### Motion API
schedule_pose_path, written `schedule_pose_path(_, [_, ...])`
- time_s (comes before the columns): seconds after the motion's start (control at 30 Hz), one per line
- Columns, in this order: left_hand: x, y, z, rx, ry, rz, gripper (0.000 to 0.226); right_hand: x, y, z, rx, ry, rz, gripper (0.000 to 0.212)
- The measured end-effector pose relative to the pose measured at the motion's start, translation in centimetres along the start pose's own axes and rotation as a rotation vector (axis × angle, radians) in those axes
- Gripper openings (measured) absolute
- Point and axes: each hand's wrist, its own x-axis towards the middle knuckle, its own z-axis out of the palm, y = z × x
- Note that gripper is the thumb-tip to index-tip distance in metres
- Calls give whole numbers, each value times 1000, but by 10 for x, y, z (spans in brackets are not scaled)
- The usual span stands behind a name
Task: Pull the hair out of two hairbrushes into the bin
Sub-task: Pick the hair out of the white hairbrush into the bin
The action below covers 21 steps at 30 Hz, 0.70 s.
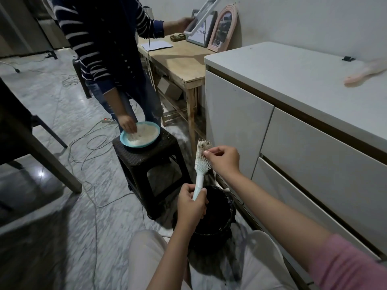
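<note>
I hold a pale blue-and-white hairbrush (200, 164) upright above a black bin (213, 214) on the floor. My left hand (191, 204) grips its handle. My right hand (223, 158) pinches at the bristles near the top, where a tuft of brownish hair (203, 145) is caught. A second, pink hairbrush (365, 74) lies on the white cabinet top at the far right, blurred and apart from both hands.
A white cabinet (293, 132) with drawers stands to the right. A dark stool (146, 164) carries a teal bowl (139, 133), with another person's hand in it. Behind are a wooden table (180, 59) with picture frames and cables on the marble floor.
</note>
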Motion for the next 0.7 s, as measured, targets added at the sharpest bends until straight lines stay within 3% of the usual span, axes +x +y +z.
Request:
schedule_pose_path(0.17, [-3,2,-1,-24,4,-19,11,-2,2,-3,-99,18,-51,11])
schedule_pose_path(0.57, [0,5,1,-239,3,-228,8,-10,2,-3,32,88,13,7])
schedule_pose_path(0.7, [7,5,1,-424,146,-353,17,-16,1,-4,149,88,56,15])
